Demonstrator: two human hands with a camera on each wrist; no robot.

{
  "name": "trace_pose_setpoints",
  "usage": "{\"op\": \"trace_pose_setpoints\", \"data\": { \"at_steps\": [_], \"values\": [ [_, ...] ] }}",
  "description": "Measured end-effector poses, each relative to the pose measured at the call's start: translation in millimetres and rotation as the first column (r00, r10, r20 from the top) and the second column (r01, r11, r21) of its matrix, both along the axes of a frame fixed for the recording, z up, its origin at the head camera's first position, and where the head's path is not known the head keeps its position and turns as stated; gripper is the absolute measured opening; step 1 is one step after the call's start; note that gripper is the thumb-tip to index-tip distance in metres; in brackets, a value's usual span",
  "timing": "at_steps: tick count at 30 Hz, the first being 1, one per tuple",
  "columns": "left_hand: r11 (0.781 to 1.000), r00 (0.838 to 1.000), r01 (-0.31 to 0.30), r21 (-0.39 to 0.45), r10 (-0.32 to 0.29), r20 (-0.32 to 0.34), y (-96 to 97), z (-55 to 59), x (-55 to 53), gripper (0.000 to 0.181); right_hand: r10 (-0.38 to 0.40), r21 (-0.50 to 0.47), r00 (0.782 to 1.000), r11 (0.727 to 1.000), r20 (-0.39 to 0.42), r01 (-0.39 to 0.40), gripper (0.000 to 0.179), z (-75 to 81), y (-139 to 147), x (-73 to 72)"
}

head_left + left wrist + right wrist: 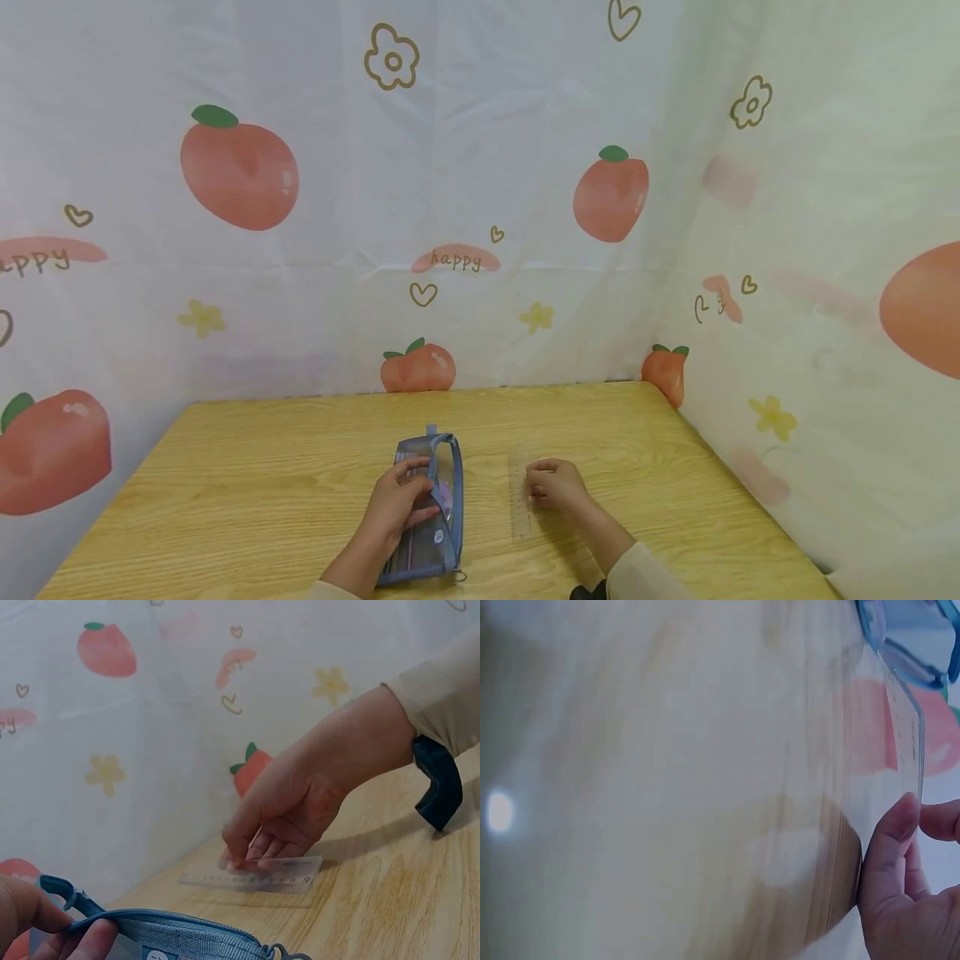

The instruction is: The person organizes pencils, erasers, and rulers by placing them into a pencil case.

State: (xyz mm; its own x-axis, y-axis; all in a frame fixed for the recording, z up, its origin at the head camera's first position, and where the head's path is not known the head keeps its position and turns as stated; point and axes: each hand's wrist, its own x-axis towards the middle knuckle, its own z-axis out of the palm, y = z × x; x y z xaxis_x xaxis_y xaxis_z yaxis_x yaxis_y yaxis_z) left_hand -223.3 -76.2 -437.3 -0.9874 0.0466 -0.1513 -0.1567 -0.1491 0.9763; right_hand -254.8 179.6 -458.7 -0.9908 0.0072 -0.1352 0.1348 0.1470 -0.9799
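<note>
A blue-grey mesh pencil case lies on the table with its zipped top gaping. My left hand pinches one edge of that opening, thumb and fingers on either side of the fabric in the left wrist view. Something purple shows inside the case, and slim stick-like items appear through the mesh. To the right, my right hand pinches a clear ruler by its long edge. The left wrist view shows the ruler tilted up, with a shadow on the wood under it.
The wooden table meets a white fruit-print curtain at the back and another hanging on the right. A black band sits around the right wrist. A small metal ring hangs at the case's near corner.
</note>
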Motion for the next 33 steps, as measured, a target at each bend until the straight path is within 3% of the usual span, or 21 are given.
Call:
{"op": "trace_pose_setpoints", "data": {
  "at_steps": [10,18,33],
  "values": [
    [1.0,1.0,0.01,0.018,-0.01,-0.001,-0.8,1.3,1.7,0.043,0.123,-0.102,0.992,0.988,0.04,-0.119,0.035,2.3,-25,6.0],
    [0.999,1.0,0.022,0.043,-0.022,-0.002,-1.6,2.2,3.0,0.043,0.199,-0.153,0.98,0.969,0.016,-0.195,0.033,4.4,-42,11.3],
    [0.999,1.0,0.022,0.037,-0.022,-0.006,0.2,1.2,2.7,0.044,0.236,-0.193,0.971,0.952,-0.019,-0.236,0.03,5.4,-67,12.9]
  ]
}}
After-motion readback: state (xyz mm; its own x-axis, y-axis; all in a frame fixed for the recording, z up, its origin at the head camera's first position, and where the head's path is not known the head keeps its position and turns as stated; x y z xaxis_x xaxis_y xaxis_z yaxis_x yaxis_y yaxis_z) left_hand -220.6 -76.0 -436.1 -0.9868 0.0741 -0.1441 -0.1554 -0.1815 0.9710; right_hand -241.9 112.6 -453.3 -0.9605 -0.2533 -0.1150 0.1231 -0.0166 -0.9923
